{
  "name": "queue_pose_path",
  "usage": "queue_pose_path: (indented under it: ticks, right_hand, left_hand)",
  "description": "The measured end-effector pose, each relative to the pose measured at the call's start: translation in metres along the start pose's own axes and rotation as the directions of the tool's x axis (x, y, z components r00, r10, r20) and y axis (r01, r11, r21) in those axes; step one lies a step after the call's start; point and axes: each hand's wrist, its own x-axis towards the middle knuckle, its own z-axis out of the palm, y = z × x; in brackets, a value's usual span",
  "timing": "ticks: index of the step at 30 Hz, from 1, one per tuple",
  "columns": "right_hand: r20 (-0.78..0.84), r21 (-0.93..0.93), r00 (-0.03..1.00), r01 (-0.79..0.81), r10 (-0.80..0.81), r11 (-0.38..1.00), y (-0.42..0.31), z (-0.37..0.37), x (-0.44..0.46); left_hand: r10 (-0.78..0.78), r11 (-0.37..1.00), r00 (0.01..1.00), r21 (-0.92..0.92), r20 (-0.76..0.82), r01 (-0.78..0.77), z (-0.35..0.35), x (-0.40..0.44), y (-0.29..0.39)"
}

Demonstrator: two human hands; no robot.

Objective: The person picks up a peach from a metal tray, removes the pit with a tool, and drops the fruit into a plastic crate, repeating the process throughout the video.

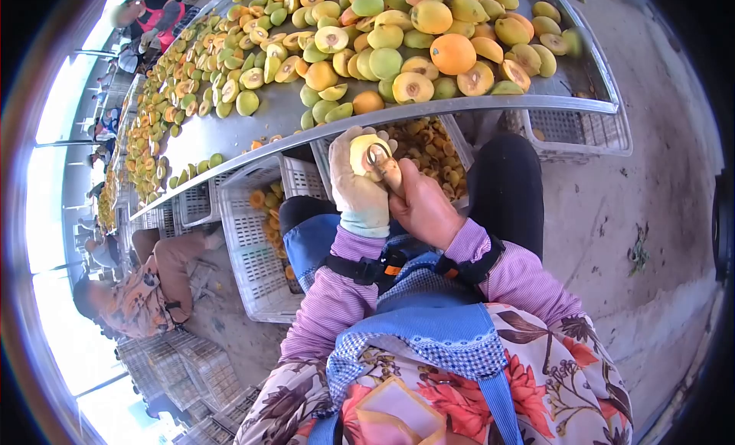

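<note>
My left hand (354,177), in a pale glove, is wrapped round a yellow peach half (360,156) with its cut face turned up. My bare right hand (429,204) grips the handle of a pitting tool (392,176). The tool's curved loop lies at the middle of the peach half, over the stone area. Both hands are close together above my lap, just in front of the metal table's edge. Whole and halved peaches (329,39), green to orange, are heaped on the table beyond them.
The metal table (218,135) has a raised rim. Below it stand a white crate (260,246) with fruit pieces, a container of orange-brown pieces (436,150) and another crate (574,131). Other people, including a seated person (145,296), are at the left, near stacked crates (180,368).
</note>
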Motion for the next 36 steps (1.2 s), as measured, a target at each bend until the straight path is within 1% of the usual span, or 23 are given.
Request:
queue_pose_path:
  ticks: [6, 9, 10, 13, 14, 15, 16, 17, 18, 19, 20, 21, 22, 23, 25, 26, 27, 29, 30, 31, 33, 34, 36]
  right_hand:
    - [0.115, 0.06, 0.986, -0.131, 0.123, 0.99, -0.006, -0.006, 0.005]
    - [0.056, 0.038, 0.998, 0.006, -0.008, 0.999, -0.001, -0.002, 0.006]
    - [0.082, 0.054, 0.997, -0.014, 0.01, 0.998, -0.001, -0.004, 0.006]
    - [0.132, 0.087, 0.99, -0.064, 0.052, 0.994, 0.001, -0.008, 0.005]
    - [0.122, 0.091, 0.992, -0.053, 0.042, 0.994, 0.004, -0.008, 0.002]
    - [0.128, 0.101, 0.992, -0.012, -0.001, 0.995, 0.008, -0.004, 0.005]
    - [0.117, 0.342, 0.993, -0.02, -0.021, 0.939, 0.027, 0.009, -0.001]
    - [0.202, 0.484, 0.979, -0.065, -0.039, 0.872, 0.02, 0.007, 0.003]
    - [0.217, 0.517, 0.976, -0.12, 0.006, 0.847, 0.013, 0.003, 0.002]
    - [0.277, 0.59, 0.96, -0.207, 0.045, 0.78, 0.004, -0.001, 0.004]
    - [0.249, 0.543, 0.969, -0.139, -0.001, 0.828, 0.006, -0.004, 0.001]
    - [0.202, 0.63, 0.979, -0.145, 0.019, 0.763, 0.015, 0.003, -0.001]
    - [0.117, 0.574, 0.993, -0.057, -0.013, 0.817, 0.024, 0.008, 0.001]
    - [0.185, 0.552, 0.981, -0.15, 0.055, 0.82, 0.02, 0.001, -0.001]
    - [0.302, 0.495, 0.934, -0.325, 0.191, 0.806, 0.003, -0.014, -0.003]
    - [0.28, 0.533, 0.941, -0.315, 0.188, 0.785, -0.005, -0.012, -0.007]
    - [0.262, 0.567, 0.949, -0.3, 0.177, 0.767, -0.013, -0.008, -0.012]
    - [0.389, 0.549, 0.894, -0.418, 0.221, 0.724, -0.011, -0.011, -0.018]
    - [0.411, 0.566, 0.881, -0.449, 0.235, 0.692, -0.01, -0.008, -0.023]
    - [0.431, 0.58, 0.867, -0.479, 0.25, 0.659, -0.009, -0.006, -0.026]
    - [0.542, 0.648, 0.77, -0.638, 0.336, 0.417, -0.017, -0.003, -0.029]
    - [0.558, 0.63, 0.766, -0.641, 0.319, 0.439, -0.024, -0.003, -0.031]
    - [0.579, 0.629, 0.764, -0.641, 0.284, 0.441, -0.042, -0.002, -0.032]
  left_hand:
    - [0.049, 0.996, 0.999, 0.071, 0.004, -0.049, 0.002, 0.0, 0.001]
    - [0.056, 0.996, 0.998, 0.063, -0.008, -0.056, 0.001, 0.003, 0.001]
    - [0.059, 0.998, 0.997, 0.037, -0.05, -0.058, 0.003, 0.003, 0.001]
    - [-0.062, 0.998, 0.995, 0.011, -0.08, 0.063, -0.001, 0.008, 0.006]
    - [-0.082, 0.994, 0.994, -0.08, -0.079, 0.076, 0.003, 0.007, 0.007]
    - [0.151, 0.898, 0.978, 0.394, 0.144, -0.197, -0.015, 0.013, -0.004]
    - [0.442, 0.414, 0.85, 0.775, 0.287, -0.477, -0.01, 0.005, -0.004]
    - [0.568, 0.082, 0.669, 0.776, 0.479, -0.625, -0.007, 0.008, 0.005]
    - [0.477, 0.554, 0.848, 0.669, 0.233, -0.495, 0.001, 0.003, 0.003]
    - [0.337, 0.887, 0.941, 0.348, -0.037, -0.304, 0.009, -0.002, -0.001]
    - [0.258, 0.923, 0.966, 0.299, -0.012, -0.242, -0.002, 0.005, -0.02]
    - [0.139, 0.97, 0.99, 0.204, -0.012, -0.134, 0.003, 0.007, -0.015]
    - [-0.002, 0.989, 1.0, 0.145, -0.017, 0.005, 0.003, 0.01, -0.012]
    - [0.036, 0.952, 0.992, 0.297, 0.12, -0.071, -0.008, 0.011, -0.016]
    - [0.025, 0.931, 0.974, 0.349, 0.224, -0.105, -0.011, -0.002, 0.001]
    - [0.027, 0.847, 0.968, 0.509, 0.25, -0.155, -0.008, -0.009, 0.012]
    - [-0.003, 0.839, 0.958, 0.523, 0.286, -0.153, -0.019, -0.01, 0.009]
    - [0.007, 0.777, 0.934, 0.586, 0.357, -0.23, -0.033, -0.015, 0.007]
    - [-0.028, 0.777, 0.929, 0.592, 0.368, -0.211, -0.033, -0.025, 0.023]
    - [-0.159, 0.839, 0.913, 0.538, 0.375, -0.076, -0.031, -0.038, 0.046]
    - [0.088, 0.65, 0.846, 0.613, 0.526, -0.448, -0.045, -0.046, 0.048]
    - [0.159, 0.591, 0.834, 0.626, 0.529, -0.509, -0.049, -0.049, 0.048]
    - [0.172, 0.719, 0.879, 0.554, 0.445, -0.421, -0.053, -0.055, 0.054]
